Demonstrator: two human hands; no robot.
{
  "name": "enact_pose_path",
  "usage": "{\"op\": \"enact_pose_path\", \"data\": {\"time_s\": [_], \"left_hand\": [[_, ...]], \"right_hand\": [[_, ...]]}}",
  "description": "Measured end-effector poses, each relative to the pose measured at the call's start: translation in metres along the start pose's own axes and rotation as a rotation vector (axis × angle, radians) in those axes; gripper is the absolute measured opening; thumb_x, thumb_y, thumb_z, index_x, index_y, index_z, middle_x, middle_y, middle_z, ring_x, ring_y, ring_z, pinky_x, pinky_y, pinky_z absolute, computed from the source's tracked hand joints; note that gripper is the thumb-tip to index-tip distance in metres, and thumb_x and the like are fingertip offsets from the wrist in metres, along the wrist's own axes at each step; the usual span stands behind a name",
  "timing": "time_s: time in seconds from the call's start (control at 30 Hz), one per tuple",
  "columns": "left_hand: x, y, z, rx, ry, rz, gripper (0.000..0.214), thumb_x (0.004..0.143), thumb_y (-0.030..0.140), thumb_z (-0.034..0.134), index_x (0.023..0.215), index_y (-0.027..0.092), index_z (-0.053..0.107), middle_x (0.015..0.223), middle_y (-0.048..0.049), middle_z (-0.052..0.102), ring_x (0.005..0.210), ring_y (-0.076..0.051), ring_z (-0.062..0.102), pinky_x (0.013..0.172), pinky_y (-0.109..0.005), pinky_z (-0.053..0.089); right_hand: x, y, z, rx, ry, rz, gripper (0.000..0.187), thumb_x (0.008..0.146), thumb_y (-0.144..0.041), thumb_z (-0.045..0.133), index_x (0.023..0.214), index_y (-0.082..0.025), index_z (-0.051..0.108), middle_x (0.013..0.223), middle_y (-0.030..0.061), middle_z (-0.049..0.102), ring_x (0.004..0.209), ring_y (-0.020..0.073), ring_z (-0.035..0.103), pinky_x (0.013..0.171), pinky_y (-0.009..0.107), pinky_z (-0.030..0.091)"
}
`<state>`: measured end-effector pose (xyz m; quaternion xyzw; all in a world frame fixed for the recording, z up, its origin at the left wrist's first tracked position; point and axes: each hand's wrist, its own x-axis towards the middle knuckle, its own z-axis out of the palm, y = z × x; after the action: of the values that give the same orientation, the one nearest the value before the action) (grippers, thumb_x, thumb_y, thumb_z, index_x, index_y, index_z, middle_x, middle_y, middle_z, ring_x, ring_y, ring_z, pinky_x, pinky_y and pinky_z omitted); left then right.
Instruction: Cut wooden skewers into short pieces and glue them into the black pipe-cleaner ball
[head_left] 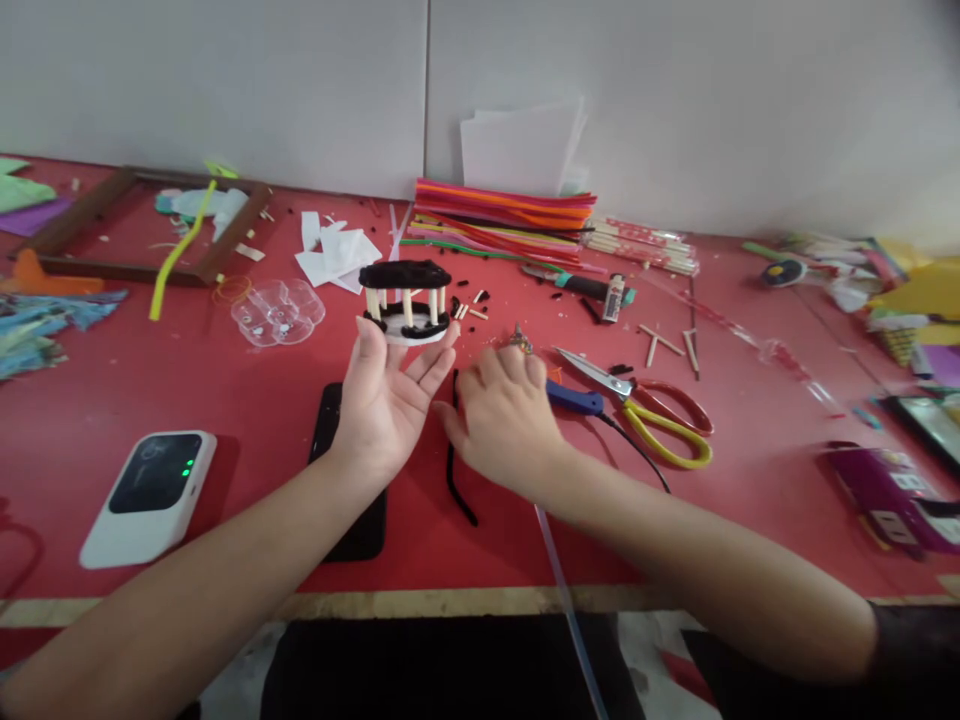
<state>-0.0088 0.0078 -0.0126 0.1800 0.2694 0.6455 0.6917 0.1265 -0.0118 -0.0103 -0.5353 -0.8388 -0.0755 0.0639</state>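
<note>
From the head camera, you have a red table in front of you. Your left hand is turned palm up and holds a little model above the table, with your fingers under it and your thumb by its side. The model stands upright, with a fuzzy black top, pale sticks like posts, a black ring low down and a white bottom. Your right hand is lower, back side up, with its fingers curled; I cannot tell if it is gripping anything. It is right by a blue tool with a black cord. A thin black bent strip lies just beside your right thumb, and a long clear stick runs from under your right wrist past the table edge. Scissors with one red and one yellow handle lie to the right. A black phone is partly hidden under your left arm, and a white box with green lights is left of it. Farther back are bright fuzzy sticks, white paper bits, a clear flower-shaped tray and a brown frame.
</note>
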Motion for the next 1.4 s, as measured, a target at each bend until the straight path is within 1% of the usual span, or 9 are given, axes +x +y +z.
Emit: {"op": "enact_pose_path", "data": {"time_s": [0.17,0.33,0.43,0.5,0.63,0.77,1.0,1.17,1.4], "left_hand": [[-0.005,0.003,0.004,0.051,-0.084,0.079,0.022,0.085,0.031,0.073,0.103,0.024,0.065,0.117,-0.0026,0.072,0.126,-0.026,0.061,0.104,-0.038,0.049],[-0.008,0.011,0.013,0.095,-0.08,0.215,0.031,0.088,0.024,0.068,0.117,0.032,0.061,0.131,0.0005,0.065,0.133,-0.021,0.055,0.109,-0.035,0.044],[-0.008,0.012,0.013,0.088,-0.076,0.215,0.035,0.085,0.024,0.072,0.117,0.033,0.059,0.127,0.0008,0.066,0.13,-0.023,0.058,0.109,-0.038,0.045],[-0.008,0.01,0.011,0.089,-0.09,0.177,0.038,0.084,0.025,0.074,0.117,0.034,0.058,0.122,0.0014,0.068,0.124,-0.024,0.062,0.105,-0.039,0.048],[-0.008,0.002,0.005,0.099,-0.165,0.088,0.043,0.084,0.026,0.074,0.121,0.038,0.053,0.118,0.0044,0.069,0.111,-0.022,0.07,0.097,-0.036,0.054],[-0.01,-0.004,0.002,0.12,-0.2,-0.042,0.039,0.083,0.024,0.075,0.116,0.032,0.057,0.115,0.0019,0.07,0.104,-0.022,0.073,0.095,-0.037,0.057],[-0.016,-0.011,0.004,0.191,-0.203,-0.123,0.044,0.078,0.011,0.077,0.113,0.03,0.06,0.118,0.0026,0.066,0.094,-0.015,0.072,0.085,-0.028,0.062],[-0.017,-0.014,0.001,0.284,-0.245,-0.087,0.05,0.075,0.014,0.081,0.116,0.033,0.06,0.121,0.0024,0.065,0.099,-0.016,0.07,0.088,-0.034,0.061],[-0.014,-0.016,-0.003,0.374,-0.181,-0.03,0.051,0.07,0.019,0.085,0.113,0.029,0.059,0.126,-0.0001,0.063,0.117,-0.021,0.062,0.102,-0.039,0.052]], "right_hand": [[-0.006,-0.018,0.015,0.063,-0.095,-0.108,0.019,0.092,-0.014,0.044,0.09,-0.012,0.062,0.091,0.0152,0.061,0.088,0.0294,0.048,0.074,0.041,0.033],[-0.017,-0.011,-0.005,0.34,-0.117,-0.029,0.019,0.085,-0.001,0.041,0.086,-0.016,0.053,0.086,0.0094,0.06,0.079,0.0213,0.052,0.069,0.034,0.039],[-0.02,0.005,-0.023,0.691,0.008,0.039,0.016,0.092,-0.006,0.039,0.09,-0.019,0.048,0.076,0.0007,0.058,0.064,0.0125,0.053,0.059,0.025,0.041],[-0.022,0.017,-0.031,0.762,0.151,0.017,0.009,0.095,-0.012,0.045,0.091,-0.02,0.049,0.073,-0.0026,0.058,0.059,0.0094,0.052,0.054,0.022,0.041],[-0.022,0.037,-0.032,0.686,0.462,-0.049,0.01,0.091,-0.013,0.058,0.095,-0.021,0.056,0.076,-0.0019,0.063,0.059,0.0093,0.057,0.053,0.022,0.045],[-0.024,0.044,-0.022,0.526,0.717,-0.226,0.02,0.084,-0.007,0.065,0.098,-0.02,0.06,0.074,0.0004,0.065,0.061,0.0119,0.061,0.052,0.024,0.049],[-0.026,0.046,-0.015,0.445,0.766,-0.149,0.022,0.081,-0.005,0.07,0.094,-0.021,0.062,0.068,-0.0005,0.067,0.054,0.0102,0.057,0.051,0.024,0.051],[-0.025,0.047,-0.017,0.435,0.771,-0.144,0.02,0.081,-0.006,0.07,0.092,-0.021,0.063,0.066,-0.0018,0.066,0.052,0.0088,0.055,0.051,0.023,0.05],[-0.027,0.043,-0.016,0.445,0.739,-0.158,0.02,0.08,-0.004,0.068,0.092,-0.02,0.063,0.062,-0.0015,0.064,0.049,0.009,0.05,0.048,0.024,0.047]]}}
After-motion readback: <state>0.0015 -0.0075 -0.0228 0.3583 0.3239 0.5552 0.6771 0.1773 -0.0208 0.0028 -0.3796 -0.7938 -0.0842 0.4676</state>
